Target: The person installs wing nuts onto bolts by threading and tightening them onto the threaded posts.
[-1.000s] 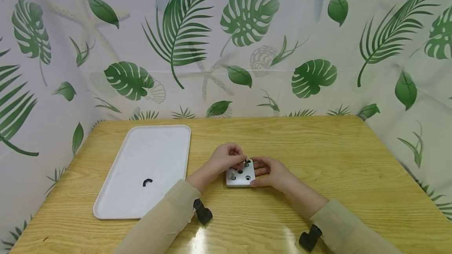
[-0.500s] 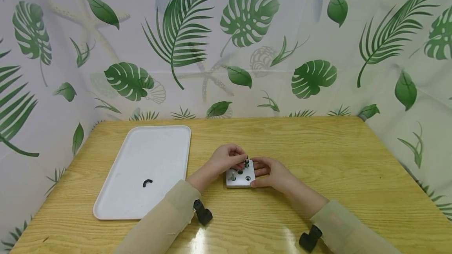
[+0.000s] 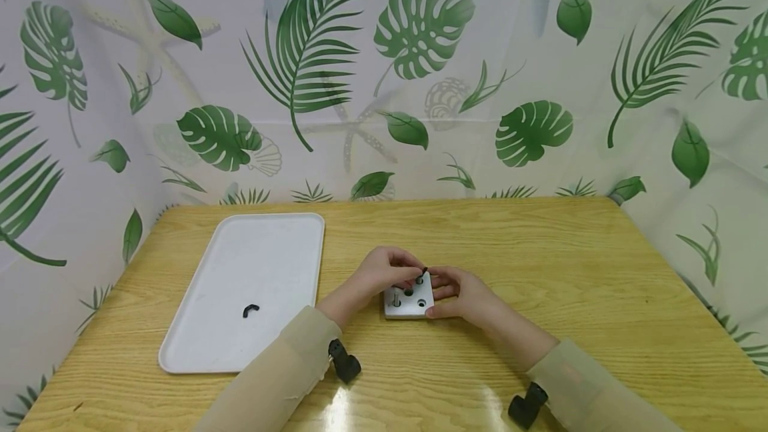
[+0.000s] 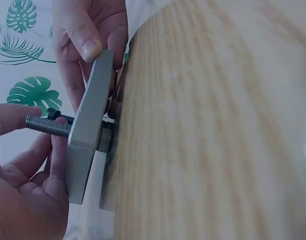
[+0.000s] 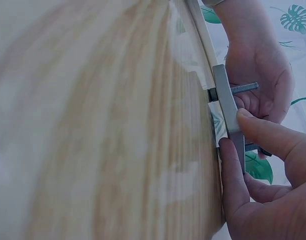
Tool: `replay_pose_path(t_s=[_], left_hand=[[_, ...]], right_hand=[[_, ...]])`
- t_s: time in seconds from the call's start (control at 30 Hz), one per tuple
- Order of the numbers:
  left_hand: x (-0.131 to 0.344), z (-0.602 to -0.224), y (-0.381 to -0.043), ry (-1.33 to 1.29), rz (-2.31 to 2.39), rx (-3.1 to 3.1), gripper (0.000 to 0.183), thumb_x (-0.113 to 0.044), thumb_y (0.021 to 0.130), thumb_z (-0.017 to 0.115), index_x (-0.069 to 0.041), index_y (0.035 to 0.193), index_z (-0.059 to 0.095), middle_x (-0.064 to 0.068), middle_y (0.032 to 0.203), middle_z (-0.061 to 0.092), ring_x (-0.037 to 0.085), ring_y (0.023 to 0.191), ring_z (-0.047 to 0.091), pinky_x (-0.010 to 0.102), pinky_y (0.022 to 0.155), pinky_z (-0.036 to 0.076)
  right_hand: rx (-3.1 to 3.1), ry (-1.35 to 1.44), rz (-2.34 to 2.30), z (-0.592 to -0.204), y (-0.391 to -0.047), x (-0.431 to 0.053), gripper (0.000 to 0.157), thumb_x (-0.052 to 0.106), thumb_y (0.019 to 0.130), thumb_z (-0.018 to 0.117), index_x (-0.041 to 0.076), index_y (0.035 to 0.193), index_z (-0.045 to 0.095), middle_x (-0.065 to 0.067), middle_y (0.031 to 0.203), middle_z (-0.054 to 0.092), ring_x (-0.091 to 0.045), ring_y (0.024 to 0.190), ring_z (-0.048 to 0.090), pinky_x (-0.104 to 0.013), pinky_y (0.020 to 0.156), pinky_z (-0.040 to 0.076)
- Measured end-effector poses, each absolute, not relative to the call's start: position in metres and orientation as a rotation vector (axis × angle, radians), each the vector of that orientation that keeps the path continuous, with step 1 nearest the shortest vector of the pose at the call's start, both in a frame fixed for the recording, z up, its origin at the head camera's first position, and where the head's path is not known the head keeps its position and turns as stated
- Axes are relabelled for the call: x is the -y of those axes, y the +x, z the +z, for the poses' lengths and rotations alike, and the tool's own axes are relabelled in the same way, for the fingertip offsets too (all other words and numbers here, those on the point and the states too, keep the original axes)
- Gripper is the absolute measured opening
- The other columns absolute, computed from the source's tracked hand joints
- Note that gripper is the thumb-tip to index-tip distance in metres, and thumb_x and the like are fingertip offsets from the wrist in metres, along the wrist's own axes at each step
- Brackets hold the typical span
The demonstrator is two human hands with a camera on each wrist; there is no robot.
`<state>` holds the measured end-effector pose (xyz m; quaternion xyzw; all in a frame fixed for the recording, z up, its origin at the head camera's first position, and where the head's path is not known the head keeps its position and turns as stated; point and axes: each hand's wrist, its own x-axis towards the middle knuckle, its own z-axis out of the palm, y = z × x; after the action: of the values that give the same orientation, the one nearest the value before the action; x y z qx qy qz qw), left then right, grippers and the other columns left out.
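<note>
A square metal plate (image 3: 409,311) with several holes sits low over the table, two bolts standing up through it. Bolt heads show beneath the plate in both wrist views. The near-left bolt (image 4: 49,126) has a bare thread. On the far-right bolt is a small black wing nut (image 3: 425,271), partly hidden by fingers. My left hand (image 3: 387,269) pinches that nut, its other fingers close against the plate's left side. My right hand (image 3: 465,295) grips the plate's right edge, thumb (image 5: 263,131) on top and a finger (image 5: 234,175) below.
On the left lies a white tray (image 3: 240,265) bearing another black wing nut (image 3: 251,311). The wooden table (image 3: 540,245) reaches back to a leaf-printed cloth (image 3: 468,152). A black wrist camera (image 3: 345,360) hangs by the left sleeve.
The black wing nut has turned on the far-right bolt, and my left fingers have shifted slightly right with it. My right hand and the plate stay in place.
</note>
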<state>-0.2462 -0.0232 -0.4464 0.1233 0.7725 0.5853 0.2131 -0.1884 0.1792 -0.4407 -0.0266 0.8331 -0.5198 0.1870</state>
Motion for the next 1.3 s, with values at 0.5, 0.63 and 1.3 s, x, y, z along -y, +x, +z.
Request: replay_pose_path(t_s=[0.5,0.63,1.3], left_hand=[[0.0215,-0.447,-0.2457,0.277,1.683,-2.109,0.024,-0.01,0.104,0.066,0.003,0.123,0.07,0.011,0.096,0.074,0.008,0.075,0.069,0.029,0.079,0.065],[0.0212,-0.4487,-0.2469,0.279,1.705,-2.107,0.019,-0.01,0.104,0.067,0.002,0.119,0.067,0.008,0.092,0.072,0.008,0.074,0.069,0.028,0.078,0.065],[0.0202,-0.4496,-0.2476,0.293,1.694,-2.117,0.018,-0.012,0.105,0.067,0.003,0.115,0.07,0.007,0.09,0.072,0.008,0.074,0.068,0.027,0.077,0.064]], right_hand=[[-2.344,-0.079,-1.466,-0.4413,-0.1882,-0.1786,0.083,0.005,0.088,0.087,-0.004,0.158,0.043,-0.023,0.141,0.062,-0.028,0.12,0.067,-0.033,0.094,0.059],[-2.337,-0.089,-1.471,-0.4407,-0.188,-0.1785,0.082,0.005,0.089,0.086,-0.004,0.158,0.043,-0.024,0.14,0.062,-0.029,0.12,0.067,-0.033,0.094,0.059],[-2.336,-0.105,-1.475,-0.4408,-0.1894,-0.1787,0.081,0.002,0.089,0.085,-0.006,0.157,0.042,-0.026,0.139,0.062,-0.032,0.121,0.067,-0.031,0.091,0.06]])
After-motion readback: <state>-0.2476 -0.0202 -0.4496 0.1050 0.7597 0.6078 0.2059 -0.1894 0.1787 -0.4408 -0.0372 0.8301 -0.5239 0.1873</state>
